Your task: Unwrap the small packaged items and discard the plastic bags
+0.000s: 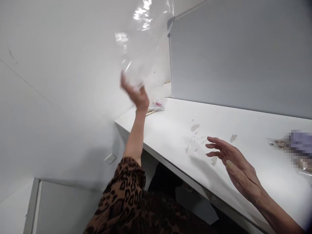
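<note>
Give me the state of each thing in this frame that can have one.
Clear plastic bag: raised; opening not discernible.
Left hand: raised at the bag's lower end, blurred; grip unclear.
Right hand: open, empty, above the desk.
Desk: top marked with patches.
Wall outlet: nothing plugged in.
Gray partition: upright.
</note>
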Action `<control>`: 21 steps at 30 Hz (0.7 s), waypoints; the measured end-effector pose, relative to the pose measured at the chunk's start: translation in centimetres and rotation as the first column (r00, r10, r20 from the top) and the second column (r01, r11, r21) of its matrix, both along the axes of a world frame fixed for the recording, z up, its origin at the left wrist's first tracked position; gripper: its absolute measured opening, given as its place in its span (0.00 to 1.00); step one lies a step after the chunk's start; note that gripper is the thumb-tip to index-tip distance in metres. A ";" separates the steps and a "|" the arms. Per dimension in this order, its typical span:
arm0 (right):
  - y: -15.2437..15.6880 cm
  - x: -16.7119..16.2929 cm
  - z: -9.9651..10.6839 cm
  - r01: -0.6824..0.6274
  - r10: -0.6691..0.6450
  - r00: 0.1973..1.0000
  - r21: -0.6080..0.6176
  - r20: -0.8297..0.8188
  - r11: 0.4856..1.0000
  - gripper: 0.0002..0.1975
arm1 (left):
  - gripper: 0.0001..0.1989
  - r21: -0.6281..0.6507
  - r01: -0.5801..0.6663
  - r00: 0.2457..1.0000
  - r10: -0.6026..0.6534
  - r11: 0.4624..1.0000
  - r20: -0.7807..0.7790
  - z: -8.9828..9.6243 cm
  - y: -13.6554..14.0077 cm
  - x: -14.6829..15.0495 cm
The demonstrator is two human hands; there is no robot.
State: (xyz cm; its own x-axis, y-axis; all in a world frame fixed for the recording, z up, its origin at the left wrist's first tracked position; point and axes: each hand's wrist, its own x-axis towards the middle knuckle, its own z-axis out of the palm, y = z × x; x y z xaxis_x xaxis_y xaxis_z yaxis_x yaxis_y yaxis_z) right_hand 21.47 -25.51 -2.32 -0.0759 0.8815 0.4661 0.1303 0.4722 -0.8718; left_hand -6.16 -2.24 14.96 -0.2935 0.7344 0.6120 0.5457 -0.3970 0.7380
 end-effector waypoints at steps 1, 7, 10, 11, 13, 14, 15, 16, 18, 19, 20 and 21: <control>0.1 0.1 -0.2 0.010 -0.010 1.000 -0.015 0.016 1.000 0.26 | 0.42 -0.046 -0.048 0.996 0.045 0.998 -0.073 0.3 1.9 0.3; 0.6 0.9 -0.4 0.059 -0.053 0.994 -0.063 0.093 0.996 0.24 | 0.36 -0.318 -0.139 0.882 -0.029 0.938 -0.470 -9.4 5.8 2.1; 0.9 1.0 -0.2 0.089 -0.083 0.991 -0.057 0.108 0.994 0.23 | 0.25 -0.436 -0.191 0.847 -0.076 0.879 -0.526 -15.1 5.3 2.2; 0.9 1.0 -0.1 0.097 -0.088 0.988 -0.064 0.125 0.993 0.22 | 0.24 -0.460 -0.212 0.835 -0.085 0.862 -0.544 -16.3 5.5 2.2; 1.0 1.0 0.0 0.106 -0.089 0.981 -0.089 0.174 0.990 0.22 | 0.24 -0.479 -0.243 0.812 -0.094 0.843 -0.576 -17.4 6.4 2.3; 1.1 1.1 0.0 0.110 -0.088 0.976 -0.100 0.201 0.989 0.22 | 0.24 -0.480 -0.249 0.802 -0.099 0.841 -0.589 -17.5 7.1 2.4; 1.1 1.1 0.1 0.114 -0.088 0.971 -0.105 0.223 0.988 0.22 | 0.24 -0.479 -0.252 0.793 -0.104 0.841 -0.600 -17.5 7.9 2.5; 1.1 1.1 0.1 0.117 -0.089 0.967 -0.105 0.240 0.988 0.22 | 0.24 -0.477 -0.251 0.786 -0.110 0.842 -0.608 -17.3 8.7 2.6; 1.1 1.2 0.1 0.120 -0.094 0.962 -0.090 0.257 0.989 0.23 | 0.24 -0.462 -0.252 0.773 -0.110 0.851 -0.625 -16.8 10.3 3.0; 1.1 1.3 0.1 0.122 -0.097 0.960 -0.080 0.261 0.989 0.23 | 0.24 -0.443 -0.261 0.762 -0.099 0.858 -0.640 -16.5 10.9 3.1; 1.0 1.3 0.1 0.124 -0.101 0.959 -0.072 0.265 0.990 0.23 | 0.24 -0.420 -0.279 0.752 -0.076 0.863 -0.655 -16.2 11.4 3.2; 1.0 1.4 0.2 0.127 -0.104 0.957 -0.067 0.270 0.990 0.23 | 0.24 -0.396 -0.305 0.745 -0.042 0.866 -0.665 -15.9 11.9 3.3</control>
